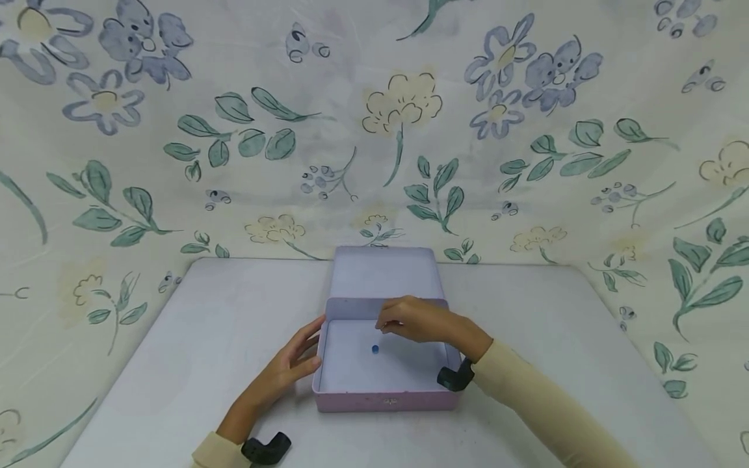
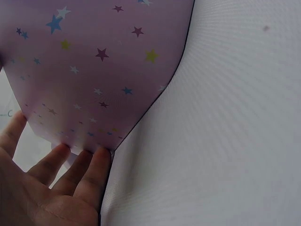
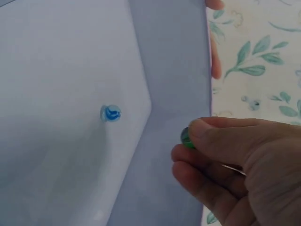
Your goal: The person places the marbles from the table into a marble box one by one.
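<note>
In the head view an opened box [image 1: 386, 402] with a pinkish-purple outside and pale lilac inside lies on the table, its lid [image 1: 386, 273] tipped back. A blue swirled glass marble [image 3: 112, 113] rests on the box floor. Over the box, my right hand [image 1: 418, 320] pinches a green glass marble [image 3: 186, 138] between thumb and fingertips. My left hand [image 1: 289, 364] is at the box's left side, fingers extended and fingertips touching the wall. Colourful stars decorate that outer wall [image 2: 99, 70] in the left wrist view.
A white table [image 1: 246, 312] lies under the box. Behind it hangs a pale cloth [image 1: 351, 195] printed with flowers and leaves. Each wrist wears a black camera mount, one of them the left mount [image 1: 266, 448].
</note>
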A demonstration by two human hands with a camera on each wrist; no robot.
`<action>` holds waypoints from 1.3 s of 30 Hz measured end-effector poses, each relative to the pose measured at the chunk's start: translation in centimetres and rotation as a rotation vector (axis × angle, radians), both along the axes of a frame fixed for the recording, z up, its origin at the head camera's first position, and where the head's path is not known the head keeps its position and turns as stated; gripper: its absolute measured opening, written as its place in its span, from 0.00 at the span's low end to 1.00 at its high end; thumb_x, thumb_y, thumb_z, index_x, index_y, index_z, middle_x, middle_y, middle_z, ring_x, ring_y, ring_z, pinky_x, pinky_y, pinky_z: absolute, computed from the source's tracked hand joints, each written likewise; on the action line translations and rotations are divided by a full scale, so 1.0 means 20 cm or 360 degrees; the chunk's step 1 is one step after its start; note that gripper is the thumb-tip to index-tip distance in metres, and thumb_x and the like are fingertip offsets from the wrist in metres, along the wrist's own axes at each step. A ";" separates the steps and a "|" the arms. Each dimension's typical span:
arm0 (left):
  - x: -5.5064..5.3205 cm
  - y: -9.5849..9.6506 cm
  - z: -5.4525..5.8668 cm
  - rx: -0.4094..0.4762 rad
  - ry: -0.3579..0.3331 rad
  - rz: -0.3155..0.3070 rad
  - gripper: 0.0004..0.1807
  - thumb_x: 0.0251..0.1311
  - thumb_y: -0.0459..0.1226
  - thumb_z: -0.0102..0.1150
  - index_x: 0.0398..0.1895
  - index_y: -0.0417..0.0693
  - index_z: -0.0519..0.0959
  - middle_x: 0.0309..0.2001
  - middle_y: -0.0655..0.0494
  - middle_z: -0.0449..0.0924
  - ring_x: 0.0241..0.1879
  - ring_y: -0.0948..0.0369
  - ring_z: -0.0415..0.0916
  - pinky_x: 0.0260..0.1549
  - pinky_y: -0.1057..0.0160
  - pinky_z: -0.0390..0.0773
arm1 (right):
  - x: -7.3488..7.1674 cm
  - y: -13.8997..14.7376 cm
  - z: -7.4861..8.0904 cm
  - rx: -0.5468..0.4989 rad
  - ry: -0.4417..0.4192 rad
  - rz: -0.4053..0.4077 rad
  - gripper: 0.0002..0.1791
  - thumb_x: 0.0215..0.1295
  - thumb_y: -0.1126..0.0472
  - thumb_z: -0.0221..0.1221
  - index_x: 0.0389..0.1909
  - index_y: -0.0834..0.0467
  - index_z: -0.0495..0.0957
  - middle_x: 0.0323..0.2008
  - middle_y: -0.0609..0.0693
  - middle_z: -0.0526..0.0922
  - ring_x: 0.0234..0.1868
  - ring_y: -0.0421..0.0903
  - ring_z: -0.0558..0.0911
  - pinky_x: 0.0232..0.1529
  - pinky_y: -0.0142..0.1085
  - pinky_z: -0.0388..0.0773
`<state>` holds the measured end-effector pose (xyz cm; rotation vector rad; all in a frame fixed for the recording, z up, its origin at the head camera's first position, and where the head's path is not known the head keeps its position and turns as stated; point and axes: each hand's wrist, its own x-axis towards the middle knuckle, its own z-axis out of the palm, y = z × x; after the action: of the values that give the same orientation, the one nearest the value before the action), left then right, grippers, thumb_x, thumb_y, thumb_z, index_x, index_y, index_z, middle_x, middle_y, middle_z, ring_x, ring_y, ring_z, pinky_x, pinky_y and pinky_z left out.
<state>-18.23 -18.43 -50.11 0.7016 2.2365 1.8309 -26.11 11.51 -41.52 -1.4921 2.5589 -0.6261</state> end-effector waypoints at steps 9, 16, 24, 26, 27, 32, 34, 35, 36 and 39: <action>0.01 0.00 0.00 0.0000 -0.0016 0.0020 0.38 0.70 0.32 0.49 0.80 0.46 0.46 0.80 0.39 0.42 0.74 0.28 0.46 0.65 0.24 0.55 | -0.04 -0.06 -0.05 0.0096 -0.0081 -0.0084 0.08 0.65 0.67 0.65 0.44 0.61 0.87 0.38 0.49 0.88 0.38 0.37 0.84 0.42 0.20 0.80; 0.01 0.01 0.00 0.0002 -0.0021 0.0012 0.38 0.70 0.32 0.49 0.80 0.48 0.47 0.80 0.40 0.42 0.75 0.28 0.46 0.65 0.24 0.54 | -0.06 -0.07 -0.09 0.0141 -0.0082 -0.0152 0.08 0.65 0.67 0.65 0.43 0.60 0.88 0.38 0.48 0.88 0.38 0.37 0.83 0.42 0.22 0.80; 0.00 0.00 0.01 -0.0022 -0.0027 0.0020 0.38 0.70 0.33 0.49 0.81 0.52 0.47 0.81 0.41 0.42 0.75 0.29 0.46 0.65 0.24 0.55 | -0.07 -0.07 -0.16 0.0165 -0.0035 -0.0230 0.08 0.64 0.69 0.65 0.41 0.60 0.88 0.39 0.50 0.89 0.42 0.42 0.86 0.44 0.25 0.82; 0.00 0.00 0.01 -0.0028 -0.0022 0.0022 0.38 0.70 0.33 0.49 0.81 0.53 0.48 0.81 0.41 0.42 0.75 0.29 0.46 0.65 0.24 0.55 | -0.07 -0.07 -0.18 0.0191 -0.0042 -0.0231 0.08 0.64 0.69 0.65 0.41 0.59 0.88 0.39 0.49 0.89 0.42 0.41 0.86 0.44 0.25 0.82; 0.00 -0.01 0.01 -0.0029 -0.0023 0.0022 0.38 0.71 0.33 0.49 0.81 0.54 0.48 0.81 0.41 0.42 0.75 0.29 0.46 0.65 0.24 0.55 | -0.06 -0.07 -0.18 0.0197 -0.0046 -0.0227 0.08 0.64 0.69 0.65 0.41 0.59 0.88 0.39 0.49 0.89 0.42 0.41 0.86 0.45 0.24 0.82; 0.00 -0.01 0.01 -0.0037 -0.0032 0.0031 0.38 0.71 0.34 0.49 0.81 0.56 0.48 0.81 0.41 0.42 0.75 0.29 0.46 0.65 0.24 0.56 | -0.06 -0.07 -0.20 0.0183 -0.0042 -0.0211 0.07 0.62 0.68 0.66 0.39 0.57 0.88 0.37 0.48 0.89 0.42 0.40 0.86 0.44 0.23 0.81; 0.00 -0.01 0.00 -0.0043 -0.0031 0.0037 0.38 0.71 0.34 0.49 0.81 0.57 0.48 0.81 0.41 0.42 0.75 0.30 0.46 0.65 0.24 0.56 | -0.06 -0.07 -0.21 0.0172 -0.0032 -0.0203 0.06 0.62 0.68 0.66 0.38 0.57 0.88 0.37 0.47 0.89 0.41 0.39 0.86 0.44 0.23 0.81; 0.00 -0.01 0.00 -0.0042 -0.0031 0.0039 0.38 0.71 0.34 0.49 0.80 0.57 0.49 0.81 0.42 0.42 0.75 0.30 0.46 0.65 0.24 0.56 | -0.06 -0.07 -0.21 0.0167 -0.0026 -0.0198 0.06 0.61 0.68 0.67 0.38 0.56 0.89 0.37 0.47 0.89 0.41 0.39 0.86 0.44 0.23 0.81; 0.00 -0.01 0.00 -0.0042 -0.0030 0.0039 0.38 0.71 0.34 0.49 0.80 0.57 0.49 0.81 0.42 0.42 0.75 0.30 0.46 0.65 0.25 0.56 | -0.06 -0.07 -0.21 0.0162 -0.0022 -0.0195 0.06 0.61 0.68 0.67 0.38 0.56 0.89 0.37 0.47 0.89 0.41 0.39 0.86 0.44 0.23 0.81; 0.01 0.00 0.00 -0.0030 -0.0029 0.0037 0.38 0.71 0.34 0.49 0.80 0.56 0.49 0.81 0.42 0.42 0.75 0.30 0.46 0.65 0.25 0.55 | -0.07 -0.07 -0.22 0.0150 -0.0010 -0.0179 0.06 0.61 0.67 0.67 0.38 0.56 0.89 0.37 0.47 0.89 0.41 0.39 0.86 0.44 0.22 0.81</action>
<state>-18.12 -18.50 -50.02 0.6558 2.2567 1.8164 -27.49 10.17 -45.87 -1.3230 2.6423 -0.5139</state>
